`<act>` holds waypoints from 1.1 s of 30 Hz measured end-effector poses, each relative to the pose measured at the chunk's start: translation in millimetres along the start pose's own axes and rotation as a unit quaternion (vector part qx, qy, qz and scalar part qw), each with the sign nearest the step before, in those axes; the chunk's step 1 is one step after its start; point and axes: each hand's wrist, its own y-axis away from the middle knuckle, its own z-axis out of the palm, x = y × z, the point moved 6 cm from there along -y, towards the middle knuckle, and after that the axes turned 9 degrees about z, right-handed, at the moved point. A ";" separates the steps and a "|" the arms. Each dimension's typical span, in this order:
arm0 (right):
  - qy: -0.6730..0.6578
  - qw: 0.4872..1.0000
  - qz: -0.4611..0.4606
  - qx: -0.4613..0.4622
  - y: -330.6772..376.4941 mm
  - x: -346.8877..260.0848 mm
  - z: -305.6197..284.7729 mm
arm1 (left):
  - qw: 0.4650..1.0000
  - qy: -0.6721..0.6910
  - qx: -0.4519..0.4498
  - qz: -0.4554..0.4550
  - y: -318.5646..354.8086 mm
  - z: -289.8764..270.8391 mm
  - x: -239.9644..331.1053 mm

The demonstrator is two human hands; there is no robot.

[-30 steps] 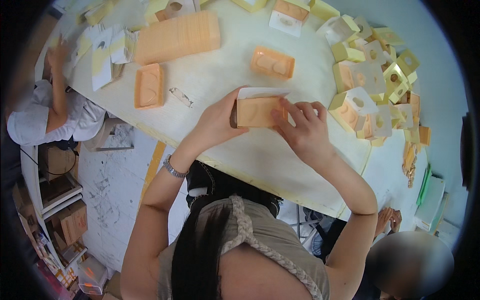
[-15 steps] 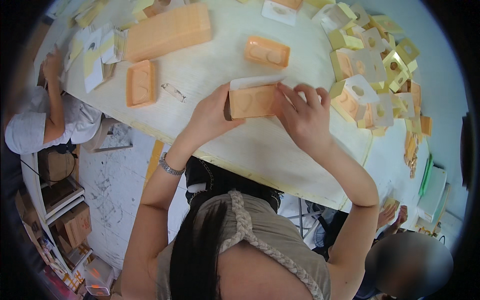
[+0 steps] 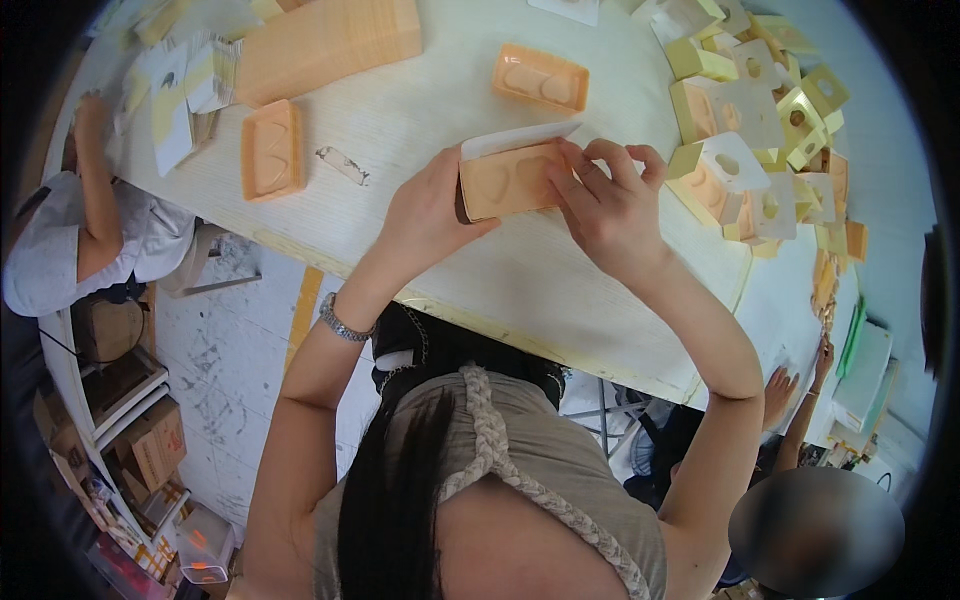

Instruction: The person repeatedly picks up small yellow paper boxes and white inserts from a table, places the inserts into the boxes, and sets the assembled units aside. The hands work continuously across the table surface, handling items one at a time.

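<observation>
Above the table I hold a small box (image 3: pixel 474 207) with a peach plastic tray (image 3: pixel 513 183) lying inside it. The tray has rounded, heart-like hollows, and the box's white flap (image 3: pixel 520 137) stands up along the far side. My left hand (image 3: pixel 432 203) is wrapped round the left end, thumb along the near edge. At the right end my right hand (image 3: pixel 617 207) pinches the box and tray edge between thumb and fingers; the exact contact is partly hidden. Two loose peach trays lie on the table, one beyond the box (image 3: pixel 540 78) and another to the left (image 3: pixel 272 150).
A long stack of nested peach trays (image 3: pixel 330 45) lies at the far left beside flat folded cartons (image 3: pixel 175 110). Many yellow-and-white boxes with trays (image 3: pixel 725 165) are heaped on the right. A co-worker's arm (image 3: pixel 97 190) is at the left, another co-worker's hand (image 3: pixel 779 393) at the lower right.
The box has tilted, its right end rising, and my hands have shifted slightly with it. The view has moved a little. The right co-worker's hands have spread apart on the table.
</observation>
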 end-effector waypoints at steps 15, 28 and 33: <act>-0.240 0.955 0.121 -0.128 -7.7 32.2 15.0 | 0.999 0.020 -0.026 -0.020 -1.1 -3.9 2.9; -0.002 0.990 -0.014 -0.142 -5.5 2.6 4.4 | 0.999 0.017 -0.027 -0.018 1.0 -2.3 -0.2; 0.064 0.981 -0.010 -0.181 12.3 -17.5 6.0 | 0.998 0.036 -0.031 -0.030 -0.9 0.5 0.9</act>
